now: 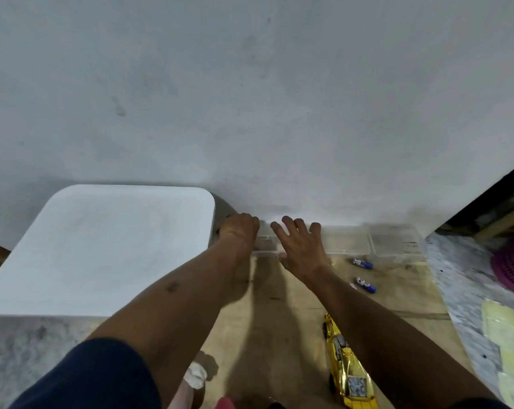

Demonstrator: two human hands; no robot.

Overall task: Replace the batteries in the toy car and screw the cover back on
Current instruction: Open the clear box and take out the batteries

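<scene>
While both my hands are at the clear plastic organiser [266, 242] against the wall, the toy car [348, 370] lies well behind them on the tan surface [267, 320], close by my right forearm.

Right hand [301, 247]: fingers [289, 224] spread wide and straight over the organiser, thumb at its near edge, gripping nothing. Left hand [240, 230]: fingers curled at the organiser's left end. Their tips are hidden, so I cannot tell whether they hold it.

Risks, in my judgement:
- The batteries [362, 263] lie loose just right of my right wrist. Dragging the organiser or sweeping the forearm could set them rolling.
- I cannot tell fresh cells from spent, so a mix-up is possible.
- Drawing my right arm back carelessly could knock the car.
- An uneven pull on the organiser could tip it and scatter any small parts inside.

Containers: the organiser is see-through and divided, its contents too blurred to identify. The clear section [394, 240] further right shows nothing I can name. The white square-topped object [102, 246] on the left shows only its top, so its contents, if any, are hidden.
</scene>
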